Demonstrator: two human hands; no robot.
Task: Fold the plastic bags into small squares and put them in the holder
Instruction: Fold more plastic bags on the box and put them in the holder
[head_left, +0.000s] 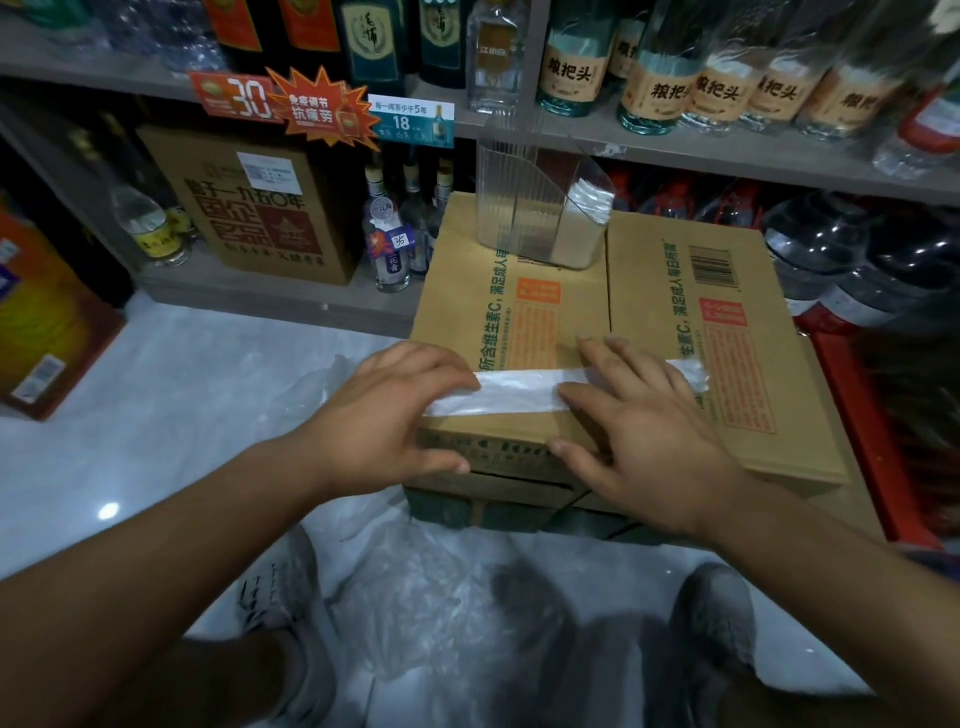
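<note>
A white plastic bag (519, 392), folded into a long narrow strip, lies across the near edge of a cardboard box (665, 312). My left hand (384, 415) presses flat on the strip's left end, its thumb hanging over the box's front side. My right hand (639, 415) rests with straight fingers on the strip's right part, and the strip's far end shows beyond it. A clear ribbed plastic holder (524, 208) stands at the back of the box; several folded white bags (589, 200) sit in its right compartment.
Loose clear plastic bags (415, 597) lie on the pale floor between my feet and to the left of the box. Shelves of bottles (660, 88) rise behind the box. A brown carton (249, 208) stands on the low shelf at left, red crates (872, 415) at right.
</note>
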